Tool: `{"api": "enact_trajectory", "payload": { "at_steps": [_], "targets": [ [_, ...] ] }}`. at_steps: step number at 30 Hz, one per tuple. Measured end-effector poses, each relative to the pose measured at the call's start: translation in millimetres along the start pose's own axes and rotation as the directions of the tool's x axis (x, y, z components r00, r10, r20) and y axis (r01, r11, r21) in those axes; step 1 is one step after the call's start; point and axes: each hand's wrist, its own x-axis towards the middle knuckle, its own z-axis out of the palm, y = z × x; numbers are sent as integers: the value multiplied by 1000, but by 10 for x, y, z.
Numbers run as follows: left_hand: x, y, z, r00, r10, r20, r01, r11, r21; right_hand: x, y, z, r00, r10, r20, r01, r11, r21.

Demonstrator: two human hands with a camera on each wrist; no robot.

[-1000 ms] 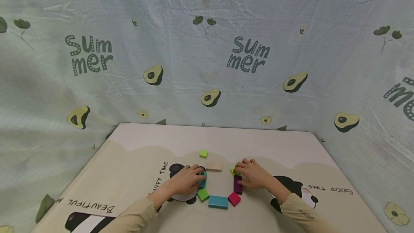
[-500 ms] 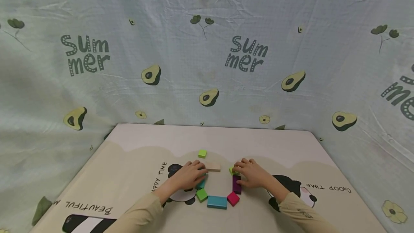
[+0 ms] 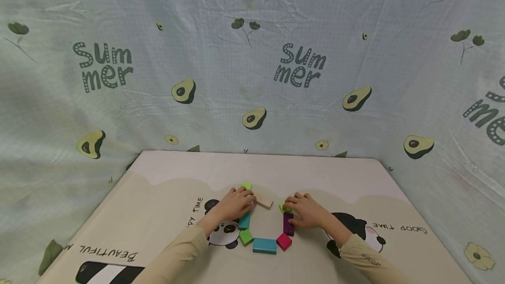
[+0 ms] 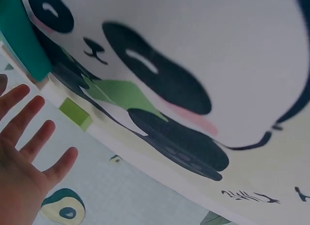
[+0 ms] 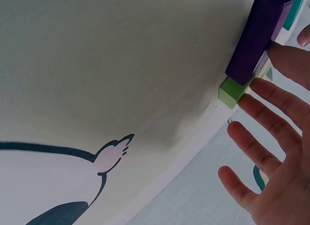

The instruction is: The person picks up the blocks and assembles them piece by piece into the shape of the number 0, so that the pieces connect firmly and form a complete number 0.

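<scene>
My left hand point(image 3: 235, 204) is at the left end of a plain wooden block point(image 3: 264, 201), which lies at a slant. Fingertips seem to touch it; the contact is hidden. In the left wrist view the fingers point(image 4: 30, 145) are spread and fairly straight. Beneath this hand lies a teal block point(image 3: 244, 221), and a light green block point(image 3: 247, 185) is just beyond it. My right hand point(image 3: 307, 211) rests by another light green block point(image 5: 231, 92) and a purple block point(image 5: 259, 38). Its thumb touches the purple block, and its fingertips touch the green one.
A green block point(image 3: 246, 237), a blue block point(image 3: 264, 245) and a red block point(image 3: 284, 241) form the near side of a ring. The table point(image 3: 323, 174) has a printed cover. A patterned cloth point(image 3: 221, 65) hangs behind its far edge.
My left hand has moved from the teal block forward to the wooden block. The wooden block has turned, its right end now nearer me. My right hand has stayed in place.
</scene>
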Motion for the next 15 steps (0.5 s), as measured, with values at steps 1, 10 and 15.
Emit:
{"api": "enact_trajectory", "payload": {
  "at_steps": [1,10,15],
  "targets": [
    [13,-19,10,1000,-3,-10,3,1000,7,-1,-3,5,1000,2,0,-2,1000,2],
    [100,-126,37,996,-87,-6,87,993,80,0,-8,17,1000,8,-4,-8,1000,4],
    [140,-176,43,990,-140,34,138,989,57,-6,-10,7,1000,17,-1,-17,1000,14]
  ]
}}
